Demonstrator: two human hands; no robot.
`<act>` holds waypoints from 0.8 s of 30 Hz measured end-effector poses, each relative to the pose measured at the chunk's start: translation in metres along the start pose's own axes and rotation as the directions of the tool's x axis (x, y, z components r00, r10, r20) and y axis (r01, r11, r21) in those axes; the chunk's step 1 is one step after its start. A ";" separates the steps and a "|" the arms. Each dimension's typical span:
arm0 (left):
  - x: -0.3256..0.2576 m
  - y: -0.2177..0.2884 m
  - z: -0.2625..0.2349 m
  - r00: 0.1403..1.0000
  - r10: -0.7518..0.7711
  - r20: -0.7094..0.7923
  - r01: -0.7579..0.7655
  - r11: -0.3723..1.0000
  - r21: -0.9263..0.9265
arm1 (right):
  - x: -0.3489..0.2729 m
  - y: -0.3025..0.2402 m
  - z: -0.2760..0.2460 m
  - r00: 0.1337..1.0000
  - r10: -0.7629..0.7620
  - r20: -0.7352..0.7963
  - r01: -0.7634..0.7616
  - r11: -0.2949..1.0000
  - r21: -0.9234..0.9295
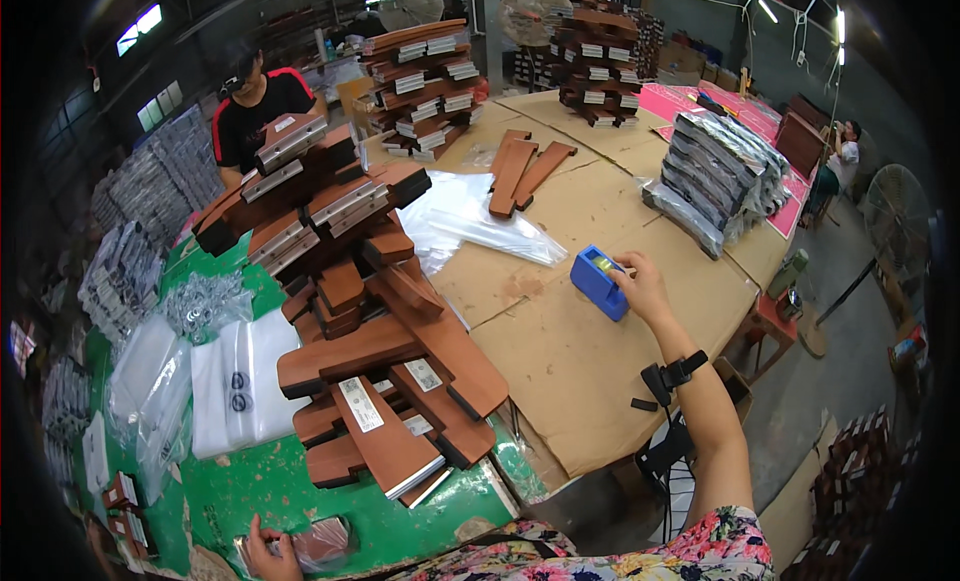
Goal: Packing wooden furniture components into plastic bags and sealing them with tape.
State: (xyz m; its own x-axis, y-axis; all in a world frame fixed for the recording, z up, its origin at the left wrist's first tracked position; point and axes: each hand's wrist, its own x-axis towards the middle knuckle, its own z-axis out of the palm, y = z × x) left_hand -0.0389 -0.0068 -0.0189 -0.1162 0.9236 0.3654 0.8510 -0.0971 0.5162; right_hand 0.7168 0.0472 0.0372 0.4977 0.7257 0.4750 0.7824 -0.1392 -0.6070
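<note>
My right hand [643, 284] reaches out over the cardboard-covered table to a blue tape dispenser [597, 284]. Its fingers are closed at the dispenser's edge by the roll; whether they pinch the tape itself is too small to see. Low at the left, my left hand [272, 558] has its fingers bent around the end of a clear plastic bag with a brown wooden piece [325, 541] inside, on the green table. Between my hands rises a pile of brown wooden pieces [395, 421] with dark ends, some bearing white labels.
Flat clear bags [250, 381] lie on the green table [410, 526]. Loose wooden pieces [530, 171] and plastic sleeves [490, 231] rest on the cardboard [560, 381]. Wrapped bundles [715, 176] and tall wooden stacks [425, 91] stand farther back. A person [262, 96] is behind the pile.
</note>
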 end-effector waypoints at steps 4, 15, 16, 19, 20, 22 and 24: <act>0.001 0.017 -0.007 0.986 0.165 0.000 -0.153 0.920 0.361 | 0.000 0.003 -0.003 1.000 0.011 -0.004 -0.010 0.995 0.104; 0.000 0.004 -0.002 1.000 0.010 0.004 -0.011 0.999 0.042 | -0.006 0.017 -0.041 1.000 -0.001 -0.023 0.006 0.978 0.209; 0.001 0.006 -0.003 0.997 0.075 0.001 -0.073 0.977 0.200 | -0.006 0.020 -0.046 0.999 0.039 -0.015 -0.035 0.979 0.203; 0.003 0.023 -0.008 0.993 0.115 0.025 -0.117 0.941 0.317 | -0.007 0.012 -0.049 0.991 0.135 0.023 -0.137 0.973 0.185; 0.003 0.025 -0.009 0.996 0.085 0.033 -0.091 0.953 0.288 | -0.007 0.007 -0.047 0.982 0.182 0.058 -0.189 0.965 0.183; 0.005 0.018 -0.008 0.994 0.106 0.034 -0.111 0.957 0.267 | -0.005 0.007 -0.043 0.985 0.140 0.099 -0.156 0.972 0.178; 0.005 0.015 -0.007 0.992 0.123 0.031 -0.127 0.960 0.250 | -0.003 0.006 -0.040 0.985 0.095 0.143 -0.120 0.977 0.179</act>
State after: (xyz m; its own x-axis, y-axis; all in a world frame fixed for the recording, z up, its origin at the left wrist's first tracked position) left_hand -0.0305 -0.0057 -0.0044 0.0053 0.9155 0.4023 0.9596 -0.1177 0.2554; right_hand 0.7351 0.0175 0.0573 0.5110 0.7980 0.3195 0.6373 -0.1024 -0.7638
